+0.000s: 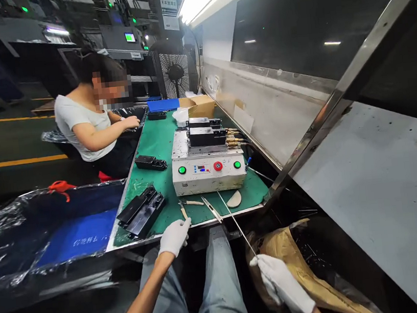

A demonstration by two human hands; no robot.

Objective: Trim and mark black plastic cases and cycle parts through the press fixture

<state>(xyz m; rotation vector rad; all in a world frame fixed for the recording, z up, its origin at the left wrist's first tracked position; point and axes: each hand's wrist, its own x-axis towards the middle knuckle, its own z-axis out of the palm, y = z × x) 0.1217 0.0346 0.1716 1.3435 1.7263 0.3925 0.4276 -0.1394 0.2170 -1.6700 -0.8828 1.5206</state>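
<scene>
My left hand, in a white glove, is at the table's front edge with its fingers closed on one handle end of the cutting pliers. The pliers' cream-coloured handles are spread apart on the green mat. At the lower right, my right hand, also gloved, is closed around the lower end of a long thin metal rod. The rod's far end reaches up to the front of the white machine. Between the pliers and the rod lies a slim pointed metal tool. A pale half-round piece rests right of the rod.
Black plastic housings lie on the green mat at left. More housings sit atop the machine. A lined blue bin stands left, a brown paper sack right. A co-worker sits across the left side.
</scene>
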